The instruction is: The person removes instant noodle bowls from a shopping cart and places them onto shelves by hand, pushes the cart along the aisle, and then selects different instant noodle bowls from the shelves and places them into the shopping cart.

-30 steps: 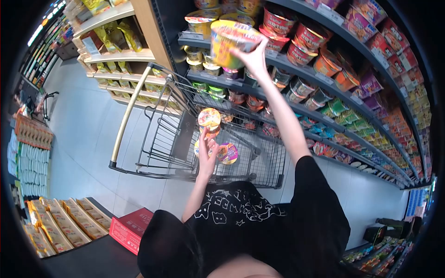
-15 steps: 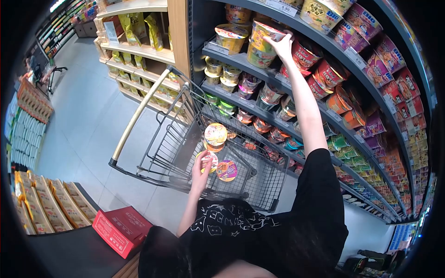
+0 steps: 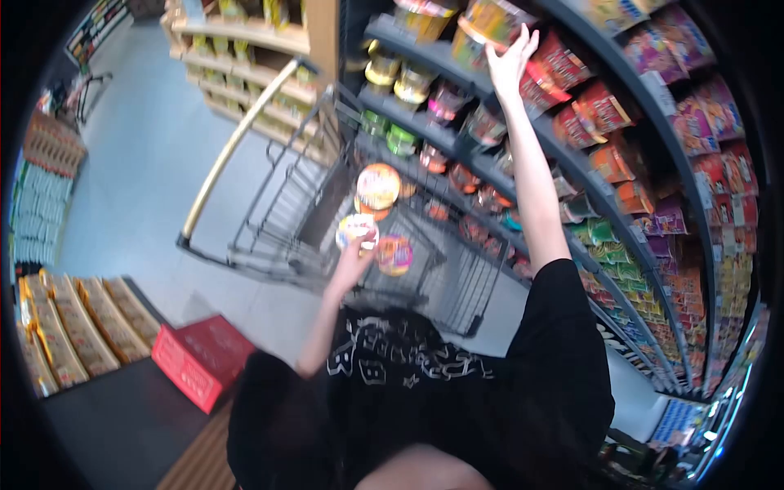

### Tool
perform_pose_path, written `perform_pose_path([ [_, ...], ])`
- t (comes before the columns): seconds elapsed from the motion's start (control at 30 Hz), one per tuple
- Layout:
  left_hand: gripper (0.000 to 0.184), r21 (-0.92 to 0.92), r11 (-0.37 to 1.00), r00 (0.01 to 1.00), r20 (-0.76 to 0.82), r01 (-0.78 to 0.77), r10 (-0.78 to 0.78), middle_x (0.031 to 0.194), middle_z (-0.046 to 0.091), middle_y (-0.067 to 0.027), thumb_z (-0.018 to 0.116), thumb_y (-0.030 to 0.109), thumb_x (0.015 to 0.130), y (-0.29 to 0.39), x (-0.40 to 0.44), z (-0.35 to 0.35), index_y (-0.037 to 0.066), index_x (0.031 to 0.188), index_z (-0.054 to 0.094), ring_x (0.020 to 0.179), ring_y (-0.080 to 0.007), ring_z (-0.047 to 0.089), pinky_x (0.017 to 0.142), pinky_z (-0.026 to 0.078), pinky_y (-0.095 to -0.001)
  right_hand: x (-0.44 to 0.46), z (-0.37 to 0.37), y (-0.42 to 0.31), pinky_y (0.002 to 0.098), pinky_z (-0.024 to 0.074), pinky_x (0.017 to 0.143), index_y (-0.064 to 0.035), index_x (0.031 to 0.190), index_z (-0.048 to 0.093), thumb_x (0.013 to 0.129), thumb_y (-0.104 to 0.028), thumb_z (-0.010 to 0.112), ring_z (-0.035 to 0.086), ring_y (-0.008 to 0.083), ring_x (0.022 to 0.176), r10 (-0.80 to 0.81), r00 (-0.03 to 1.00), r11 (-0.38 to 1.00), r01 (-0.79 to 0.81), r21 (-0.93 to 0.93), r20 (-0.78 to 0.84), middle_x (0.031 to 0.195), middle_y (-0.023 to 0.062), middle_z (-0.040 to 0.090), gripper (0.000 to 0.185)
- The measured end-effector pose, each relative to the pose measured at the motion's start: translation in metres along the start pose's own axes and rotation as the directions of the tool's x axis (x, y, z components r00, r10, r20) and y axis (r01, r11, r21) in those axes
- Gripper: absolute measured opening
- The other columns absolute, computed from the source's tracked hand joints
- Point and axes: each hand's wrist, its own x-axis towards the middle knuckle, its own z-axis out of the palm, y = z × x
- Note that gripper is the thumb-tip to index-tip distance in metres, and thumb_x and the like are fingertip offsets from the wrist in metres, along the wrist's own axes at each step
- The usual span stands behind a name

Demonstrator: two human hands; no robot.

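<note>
Low over the shopping cart [image 3: 269,175], my left hand [image 3: 356,255] is closed on an instant noodle cup [image 3: 349,229] with a whitish lid. Near it in the cart are an orange-and-yellow-lidded noodle cup [image 3: 378,186] and a purple-lidded one [image 3: 395,255]. My right hand [image 3: 510,69] is raised to the shelf with thumb and fingers apart. It is at the front of a yellow-and-green noodle cup [image 3: 472,45]; blur hides whether the fingertips touch it. Red noodle cups [image 3: 563,61] stand just right of that hand.
Dark shelves [image 3: 437,57] of noodle cups and packets curve along the right. A wooden shelf unit [image 3: 245,73] stands behind the cart. At lower left, a red box [image 3: 204,355] rests on a dark surface beside yellow packages [image 3: 82,331]. Grey floor [image 3: 139,163] runs along the left.
The view has tilted, so most things sit higher in it. My right hand's fingers have spread from their hold on the yellow-and-green cup. The left-hand cup has shifted slightly left.
</note>
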Motion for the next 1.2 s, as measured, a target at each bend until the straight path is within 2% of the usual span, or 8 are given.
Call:
perform_pose_path([
  [0.1,0.04,0.198,0.954,0.967,0.073,0.227,-0.245,0.091,0.057,-0.0087,0.055,0.022,0.076,-0.059,0.009,0.001,0.0,0.109,0.048,0.081,-0.0129,0.054,0.067,0.043,-0.0246,-0.125,-0.005,-0.022,0.0381,0.025,0.097,0.0011,0.12,0.028,0.065,-0.003,0.058,0.029,0.036,0.116,0.05,0.989,0.975,-0.079,0.207,0.14,0.127,0.0229,0.02,0.063],
  [0.17,0.039,-0.005,0.93,0.916,0.174,0.368,-0.362,0.089,0.057,-0.0066,0.057,0.026,0.075,-0.092,0.021,-0.001,0.002,0.105,0.05,0.076,-0.0127,0.054,0.062,0.044,-0.026,-0.232,-0.022,-0.044,0.0371,0.0248,0.097,0.0027,0.121,0.026,0.066,0.003,0.053,0.03,0.0352,0.115,0.155,0.919,0.955,-0.233,0.182,0.364,0.122,0.0232,0.027,0.062],
  [0.37,0.045,-0.613,0.304,0.43,0.064,0.729,-0.901,0.102,0.042,-0.0097,0.054,0.035,0.074,-0.228,0.07,0.009,0.01,0.109,0.041,0.077,-0.0232,0.049,0.064,0.047,-0.0395,-0.516,-0.137,-0.055,0.0355,0.029,0.094,0.0014,0.116,0.034,0.064,-0.009,0.06,0.035,0.0343,0.111,0.544,0.205,0.671,-0.689,-0.275,0.814,0.116,0.0219,0.039,0.058],
  [0.5,0.044,-0.553,0.292,0.32,-0.048,0.781,-0.946,0.103,0.046,-0.0147,0.055,0.027,0.075,-0.267,0.071,0.027,0.005,0.111,0.044,0.083,-0.029,0.05,0.064,0.047,-0.0435,-0.556,-0.214,-0.058,0.0354,0.0407,0.081,-0.0005,0.114,0.037,0.069,-0.007,0.057,0.05,0.0294,0.094,0.701,-0.006,0.527,-0.668,-0.525,0.713,0.105,0.0188,0.05,0.05],
  [0.77,0.025,-0.778,0.326,0.427,-0.083,0.537,-0.901,0.078,0.055,-0.0095,0.051,0.01,0.081,-0.308,0.066,0.044,0.001,0.104,0.047,0.063,-0.0189,0.056,0.046,0.048,-0.0257,-0.537,-0.251,-0.045,0.0276,0.0463,0.067,-0.0034,0.115,0.037,0.072,-0.002,0.053,0.055,0.018,0.08,0.846,0.094,0.344,-0.848,-0.402,0.525,0.098,0.0127,0.053,0.046],
  [1.0,0.018,-0.193,0.728,0.589,-0.471,0.658,-0.657,0.073,0.057,-0.0066,0.059,0.009,0.076,-0.369,0.077,0.024,0.002,0.092,0.053,0.048,-0.0136,0.053,0.037,0.042,-0.0256,-0.532,-0.229,-0.069,0.03,0.0452,0.069,-0.0031,0.117,0.035,0.072,-0.002,0.051,0.055,0.0194,0.077,0.82,0.125,0.372,-0.858,-0.354,0.559,0.098,0.0139,0.054,0.048],
  [1.1,0.017,-0.153,0.713,0.529,-0.57,0.684,-0.629,0.072,0.058,-0.0076,0.065,0.01,0.071,-0.214,0.075,0.012,0.001,0.084,0.057,0.049,-0.0131,0.053,0.037,0.041,-0.026,-0.525,-0.203,-0.07,0.0292,0.0451,0.07,-0.0031,0.118,0.034,0.072,-0.001,0.05,0.055,0.0211,0.085,0.766,0.202,0.473,-0.82,-0.323,0.61,0.1,0.0154,0.053,0.048],
  [1.2,0.011,-0.197,0.814,0.732,-0.36,0.546,-0.578,0.058,0.056,-0.0043,0.06,0.007,0.072,-0.19,0.061,-0.032,-0.003,0.078,0.06,0.046,-0.0099,0.049,0.042,0.038,-0.0237,-0.494,-0.171,-0.072,0.0313,0.0434,0.076,-0.0044,0.121,0.03,0.072,0.001,0.053,0.052,0.0229,0.094,0.698,0.315,0.466,-0.881,-0.075,0.644,0.105,0.0155,0.051,0.055],
])
